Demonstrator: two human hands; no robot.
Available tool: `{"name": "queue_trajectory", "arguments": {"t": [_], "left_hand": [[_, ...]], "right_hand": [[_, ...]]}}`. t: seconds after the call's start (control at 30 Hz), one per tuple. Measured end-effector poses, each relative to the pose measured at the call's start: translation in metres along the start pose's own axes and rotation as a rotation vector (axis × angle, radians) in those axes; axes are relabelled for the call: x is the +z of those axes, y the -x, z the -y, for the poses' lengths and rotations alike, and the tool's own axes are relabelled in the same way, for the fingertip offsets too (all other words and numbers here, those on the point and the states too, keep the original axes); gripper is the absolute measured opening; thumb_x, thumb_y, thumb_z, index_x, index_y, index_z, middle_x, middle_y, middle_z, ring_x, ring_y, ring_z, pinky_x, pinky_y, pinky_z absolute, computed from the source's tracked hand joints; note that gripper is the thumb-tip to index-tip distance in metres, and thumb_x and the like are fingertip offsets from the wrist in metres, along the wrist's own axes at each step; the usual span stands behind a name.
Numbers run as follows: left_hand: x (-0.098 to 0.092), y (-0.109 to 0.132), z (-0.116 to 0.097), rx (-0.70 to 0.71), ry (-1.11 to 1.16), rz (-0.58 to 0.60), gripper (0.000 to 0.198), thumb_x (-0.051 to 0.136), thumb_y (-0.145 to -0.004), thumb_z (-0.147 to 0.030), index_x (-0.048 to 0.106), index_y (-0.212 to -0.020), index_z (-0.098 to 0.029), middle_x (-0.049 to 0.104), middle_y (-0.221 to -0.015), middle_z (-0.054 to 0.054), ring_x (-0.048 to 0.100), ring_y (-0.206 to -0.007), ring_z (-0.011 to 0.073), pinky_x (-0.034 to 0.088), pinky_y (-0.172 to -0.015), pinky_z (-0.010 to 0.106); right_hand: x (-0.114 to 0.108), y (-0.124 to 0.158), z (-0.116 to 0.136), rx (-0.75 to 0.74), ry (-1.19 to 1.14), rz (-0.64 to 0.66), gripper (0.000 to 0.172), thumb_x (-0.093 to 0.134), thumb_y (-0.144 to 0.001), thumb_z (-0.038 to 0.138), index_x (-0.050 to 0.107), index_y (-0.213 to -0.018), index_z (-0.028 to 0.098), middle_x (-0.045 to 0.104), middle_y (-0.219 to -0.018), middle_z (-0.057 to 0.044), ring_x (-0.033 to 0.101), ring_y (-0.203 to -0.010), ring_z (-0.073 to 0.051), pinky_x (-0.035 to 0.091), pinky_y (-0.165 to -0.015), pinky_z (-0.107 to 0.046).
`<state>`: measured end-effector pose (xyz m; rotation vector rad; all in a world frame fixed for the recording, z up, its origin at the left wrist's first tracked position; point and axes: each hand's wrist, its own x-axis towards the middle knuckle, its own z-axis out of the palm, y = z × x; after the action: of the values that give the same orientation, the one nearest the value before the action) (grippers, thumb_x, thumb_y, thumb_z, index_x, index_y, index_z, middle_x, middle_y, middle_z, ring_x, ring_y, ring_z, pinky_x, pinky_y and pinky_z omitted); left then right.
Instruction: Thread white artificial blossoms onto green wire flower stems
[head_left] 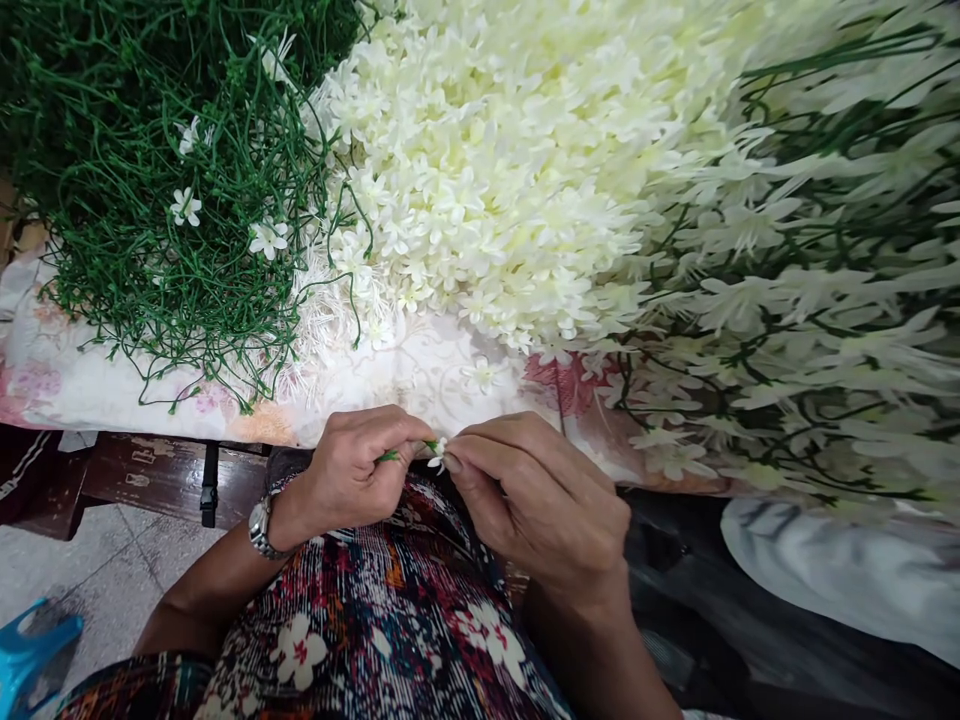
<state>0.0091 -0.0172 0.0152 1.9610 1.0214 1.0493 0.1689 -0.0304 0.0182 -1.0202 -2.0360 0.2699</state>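
- Head view, left grip [358,466]: narrow, thumb and forefinger closed on a green stem [388,456]; the stem's tip points towards the right grip.
- Right grip [551,490]: narrow, fingertips pinching a small white flower [439,459] at the stem's tip, between the two grips. Whether the flower is fully seated cannot be told.
- Directly ahead of both grips: a cloth-covered table [427,350], bearing one loose blossom [482,374] near the right grip.
- Beyond the left grip, to its left: a tangled pile of green stems [165,270], a few white flowers among them.
- Beyond both grips: a large heap of white flowers [480,190].
- Right of the right grip: white-flowered sprays [757,300], partly blurred.
- Behind the left grip: a metal wristwatch [260,527] on the wrist.
- Below both grips: a patterned garment [390,610].
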Motion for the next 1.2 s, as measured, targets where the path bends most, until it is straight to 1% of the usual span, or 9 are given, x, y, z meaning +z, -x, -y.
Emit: {"name": "queue_trajectory", "arguments": {"t": [0.2,0.43,0.57,0.77,0.87,1.03,1.1,1.2], "left_hand": [[0.001,-0.001,-0.001,-0.026,0.002,0.007,0.017,0.045,-0.074,-0.003,0.058,-0.079,-0.013,0.061,-0.064,0.001,0.053,-0.056,0.0072,0.044,-0.053,0.019],[0.002,-0.001,-0.001,0.01,-0.028,0.021,0.023,0.041,-0.069,0.001,0.057,-0.079,-0.014,0.059,-0.062,0.001,0.051,-0.054,0.0078,0.043,-0.051,0.019],[0.004,0.0,0.001,0.02,-0.038,0.006,0.023,0.041,-0.069,0.0,0.057,-0.078,-0.013,0.058,-0.061,0.001,0.051,-0.053,0.0077,0.043,-0.05,0.019],[0.007,0.001,0.002,0.008,-0.04,-0.012,0.021,0.04,-0.07,-0.002,0.057,-0.076,-0.014,0.059,-0.061,0.001,0.051,-0.053,0.008,0.043,-0.05,0.02],[0.005,-0.002,0.0,-0.072,0.031,0.005,0.018,0.043,-0.072,-0.004,0.058,-0.074,-0.014,0.06,-0.061,0.001,0.052,-0.054,0.0078,0.044,-0.051,0.019],[0.002,-0.005,-0.003,-0.335,0.258,0.002,0.013,0.048,-0.076,-0.012,0.059,-0.069,-0.013,0.057,-0.055,-0.001,0.051,-0.051,0.0063,0.043,-0.05,0.017],[0.003,-0.005,-0.003,-0.393,0.315,-0.01,0.013,0.049,-0.077,-0.015,0.059,-0.069,-0.013,0.056,-0.055,-0.001,0.05,-0.051,0.0066,0.042,-0.049,0.017],[0.004,-0.002,-0.001,-0.436,0.36,-0.036,0.012,0.05,-0.076,-0.019,0.059,-0.071,-0.013,0.055,-0.056,0.0,0.05,-0.052,0.0073,0.043,-0.049,0.018]], "right_hand": [[0.006,0.003,-0.002,0.015,-0.045,-0.023,0.021,0.057,-0.069,0.003,0.052,-0.086,0.015,0.058,-0.071,-0.005,0.053,-0.067,-0.014,0.045,-0.058,-0.027],[0.01,0.004,-0.003,0.028,-0.059,-0.028,0.019,0.054,-0.071,0.005,0.05,-0.086,0.016,0.056,-0.07,-0.004,0.051,-0.067,-0.013,0.045,-0.057,-0.027],[0.012,0.004,-0.004,0.016,-0.059,-0.028,0.018,0.055,-0.071,0.004,0.05,-0.084,0.015,0.056,-0.069,-0.005,0.051,-0.066,-0.013,0.045,-0.056,-0.027],[0.014,0.006,-0.006,0.032,-0.043,-0.033,0.016,0.053,-0.073,0.006,0.05,-0.085,0.017,0.055,-0.069,-0.004,0.051,-0.066,-0.013,0.045,-0.057,-0.026],[0.014,0.005,-0.006,0.043,-0.038,-0.04,0.017,0.054,-0.073,0.007,0.05,-0.086,0.017,0.056,-0.071,-0.004,0.052,-0.067,-0.013,0.046,-0.058,-0.026],[0.011,0.002,-0.005,0.047,0.022,-0.061,0.027,0.057,-0.073,0.01,0.048,-0.098,0.018,0.059,-0.078,-0.004,0.055,-0.071,-0.013,0.047,-0.061,-0.025],[0.01,0.0,-0.004,0.056,0.072,-0.074,0.03,0.058,-0.073,0.013,0.046,-0.101,0.019,0.059,-0.081,-0.004,0.056,-0.072,-0.013,0.048,-0.061,-0.026],[0.01,-0.002,-0.002,0.052,0.126,-0.109,0.029,0.059,-0.072,0.015,0.046,-0.097,0.021,0.057,-0.08,-0.003,0.055,-0.071,-0.014,0.047,-0.06,-0.026]]}}
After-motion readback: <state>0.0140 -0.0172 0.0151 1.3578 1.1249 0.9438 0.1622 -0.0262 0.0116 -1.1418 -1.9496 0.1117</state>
